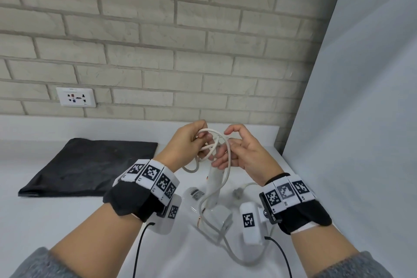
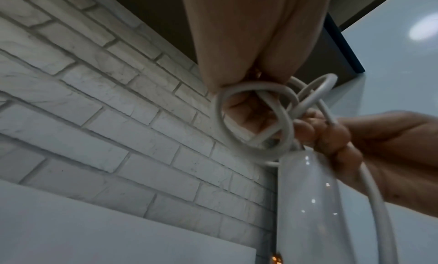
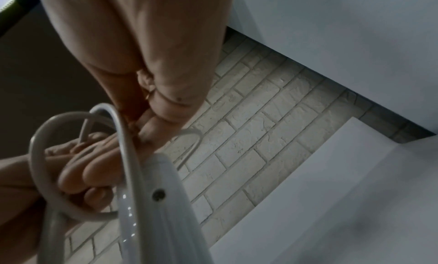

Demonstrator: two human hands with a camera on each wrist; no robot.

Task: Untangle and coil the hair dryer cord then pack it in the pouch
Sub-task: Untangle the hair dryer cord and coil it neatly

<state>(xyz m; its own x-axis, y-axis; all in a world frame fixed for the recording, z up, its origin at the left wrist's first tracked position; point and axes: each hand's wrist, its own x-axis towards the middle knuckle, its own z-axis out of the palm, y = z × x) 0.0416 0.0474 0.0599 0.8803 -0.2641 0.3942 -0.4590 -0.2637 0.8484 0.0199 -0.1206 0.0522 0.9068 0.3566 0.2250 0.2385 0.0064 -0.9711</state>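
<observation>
Head view: both hands are raised above the white worktop [image 1: 67, 221] in front of a brick wall [image 1: 158, 29]; the left hand [image 1: 187, 142] has its fingers curled round several loops of the white cord [image 1: 228, 156], bunched at the top of the hair dryer's handle; the right hand [image 1: 243, 153] is loosely spread, thumb and forefinger apart, its lower fingers touching a strand that hangs down past the handle; the hair dryer [image 1: 213, 192] stands with its body on the worktop and its handle tilted upward between the wrists; the plug [image 1: 237, 194] lies on the worktop just right of it; the black pouch [image 1: 90, 165] lies flat to the left, well apart; a wall socket [image 1: 76, 97] sits above it.

Left wrist view: the left hand [image 2: 249, 43] pinches tangled cord [image 2: 251, 122] loops; right-hand fingertips [image 2: 331, 137] press against a strand beside the glossy handle [image 2: 308, 202].

Right wrist view: the right hand [image 3: 142, 52] shows straight fingers against the cord [image 3: 47, 183]; the left hand [image 3: 78, 170] grips the loops beside the handle [image 3: 156, 212].
</observation>
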